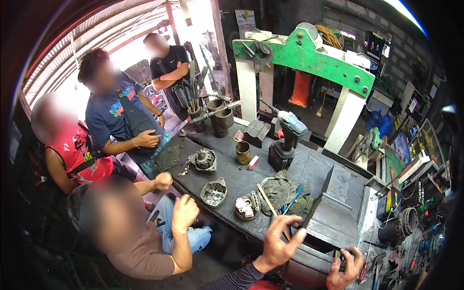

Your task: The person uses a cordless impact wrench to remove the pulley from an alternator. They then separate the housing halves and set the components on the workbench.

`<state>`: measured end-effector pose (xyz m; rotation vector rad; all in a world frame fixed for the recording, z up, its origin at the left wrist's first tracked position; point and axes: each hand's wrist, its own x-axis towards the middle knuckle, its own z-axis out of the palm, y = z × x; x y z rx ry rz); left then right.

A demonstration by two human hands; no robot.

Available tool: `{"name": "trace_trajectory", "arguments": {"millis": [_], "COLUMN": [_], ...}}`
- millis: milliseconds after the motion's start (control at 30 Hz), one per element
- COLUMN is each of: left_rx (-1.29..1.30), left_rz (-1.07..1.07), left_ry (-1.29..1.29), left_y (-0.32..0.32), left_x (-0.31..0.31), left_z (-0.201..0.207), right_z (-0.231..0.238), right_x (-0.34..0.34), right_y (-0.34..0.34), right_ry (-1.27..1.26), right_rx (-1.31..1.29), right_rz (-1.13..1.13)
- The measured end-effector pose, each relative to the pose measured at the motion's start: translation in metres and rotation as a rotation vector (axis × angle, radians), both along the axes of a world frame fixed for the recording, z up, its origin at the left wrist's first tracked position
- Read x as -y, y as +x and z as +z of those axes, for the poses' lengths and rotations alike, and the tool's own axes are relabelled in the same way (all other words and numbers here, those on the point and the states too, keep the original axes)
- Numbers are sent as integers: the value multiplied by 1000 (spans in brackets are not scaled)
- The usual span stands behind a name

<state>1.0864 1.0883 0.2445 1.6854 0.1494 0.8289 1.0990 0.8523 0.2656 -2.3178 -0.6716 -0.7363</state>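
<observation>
Having grey metal piece [336, 221] just beyond wide-spread left hand [282, 241] and half-curled right hand [345, 268]; cannot tell if latter gripping. Leftward of fingers, can see opened housing [214, 193]: apparently dismantled, not rejoined.

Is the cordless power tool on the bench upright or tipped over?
Upright: the cordless power tool stands on its battery, handle rising above it.

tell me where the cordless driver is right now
The cordless driver stands on the dark bench, right of centre in the head view, right of the brown can and beyond the crumpled rag.
</observation>
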Motion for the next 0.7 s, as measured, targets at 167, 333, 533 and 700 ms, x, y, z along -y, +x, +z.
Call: {"name": "trace_trajectory", "arguments": {"millis": [167,333,533,700], "left_rx": [43,28,-142,-581], "left_rz": [145,352,950,1136], "left_ry": [-217,-339,-114,-52], "left_y": [15,37,96,118], "left_x": [-53,-131,-306,-400], "left_z": [-15,-33,-93,-156], "right_z": [3,5,7,5], "right_x": [-4,-10,-12,-14], "right_y": [0,1,0,2], "right_ry": [-5,-11,-28,-103], "right_rx": [-23,-24,-58,-27], "right_rz": [-43,-75,-117,-153]}}
